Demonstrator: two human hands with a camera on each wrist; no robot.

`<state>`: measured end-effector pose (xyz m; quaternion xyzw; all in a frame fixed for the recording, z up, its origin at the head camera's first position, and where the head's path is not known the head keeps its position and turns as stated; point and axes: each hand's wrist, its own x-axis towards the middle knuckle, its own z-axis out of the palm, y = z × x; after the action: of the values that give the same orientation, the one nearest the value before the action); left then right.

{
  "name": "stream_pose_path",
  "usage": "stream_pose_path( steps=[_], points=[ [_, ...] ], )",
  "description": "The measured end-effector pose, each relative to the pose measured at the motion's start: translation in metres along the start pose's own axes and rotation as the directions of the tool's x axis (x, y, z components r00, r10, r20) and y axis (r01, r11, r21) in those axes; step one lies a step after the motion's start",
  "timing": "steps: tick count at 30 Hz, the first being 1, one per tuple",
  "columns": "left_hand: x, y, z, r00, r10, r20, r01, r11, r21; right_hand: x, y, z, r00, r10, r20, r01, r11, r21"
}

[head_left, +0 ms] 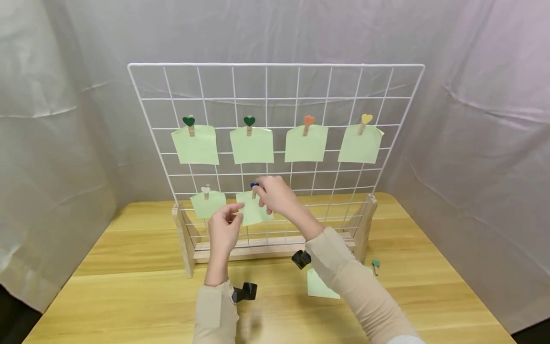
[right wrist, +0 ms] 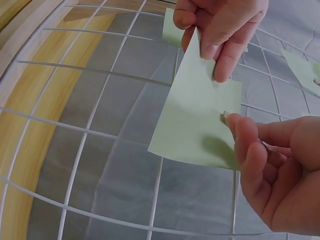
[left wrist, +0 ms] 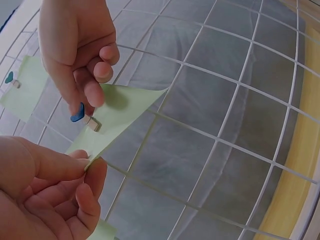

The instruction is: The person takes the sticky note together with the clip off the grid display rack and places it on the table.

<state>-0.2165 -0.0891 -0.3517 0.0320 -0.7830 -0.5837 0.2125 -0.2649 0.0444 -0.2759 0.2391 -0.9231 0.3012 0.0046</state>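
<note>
A pale green sheet of paper (head_left: 253, 216) hangs in the lower row of a white wire grid (head_left: 283, 99). My left hand (head_left: 224, 228) pinches the sheet's left edge between thumb and fingers, pulling that corner out from the wires. At the sheet's top, my right hand (head_left: 277, 193) pinches a small wooden clothespin with a blue heart (left wrist: 77, 112). The pin's wooden tip (left wrist: 93, 123) lies over the paper. In the right wrist view, the right fingers (right wrist: 246, 137) hide most of the pin.
Four similar sheets hang above on heart pins, among them an orange one (head_left: 309, 120). Another sheet (head_left: 208, 204) hangs at left under a white heart pin. A loose sheet (head_left: 320, 285) and a green heart pin (head_left: 375, 263) lie on the wooden table (head_left: 142, 296).
</note>
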Motion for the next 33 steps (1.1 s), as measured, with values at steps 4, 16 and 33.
stream_pose_path(
  steps=[4, 16, 33],
  points=[
    [0.001, 0.000, -0.001, 1.000, -0.003, 0.003, 0.003, 1.000, 0.001, 0.003, -0.002, 0.001, 0.999, 0.023, -0.022, -0.023, 1.000, 0.013],
    [0.003, -0.001, 0.001, 0.999, 0.044, -0.015, -0.043, 0.999, 0.026, 0.004, -0.004, 0.007, 0.995, 0.045, -0.090, -0.044, 0.999, 0.014],
    [-0.001, -0.002, 0.001, 0.998, 0.060, -0.020, -0.060, 0.998, 0.013, -0.006, 0.007, 0.020, 0.911, -0.182, -0.371, 0.186, 0.982, -0.024]
  ],
)
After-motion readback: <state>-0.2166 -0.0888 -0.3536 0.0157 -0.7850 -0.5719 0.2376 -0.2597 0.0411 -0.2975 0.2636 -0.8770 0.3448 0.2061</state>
